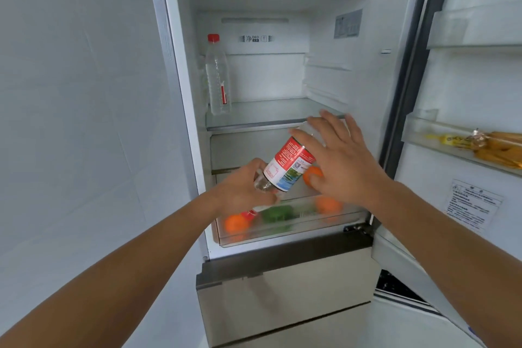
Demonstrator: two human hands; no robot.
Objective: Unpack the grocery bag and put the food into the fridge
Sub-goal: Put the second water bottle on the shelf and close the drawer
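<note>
The fridge (180, 110) stands open in front of me. A clear water bottle with a red label (288, 167) is tilted in front of the lower compartment, its neck end pointing down and left. My left hand (243, 192) grips it near the neck. My right hand (339, 161) has its fingers spread and straight, and they rest against the bottle's upper, base end. A second water bottle with a red cap (217, 76) stands upright at the left of the glass shelf (271, 118).
The clear crisper drawer (282, 234) at the bottom holds oranges (236, 223) and a green vegetable (278, 213). The open door (466, 93) at the right carries yellow packaged food (491, 147) on a door shelf. A white wall lies to the left.
</note>
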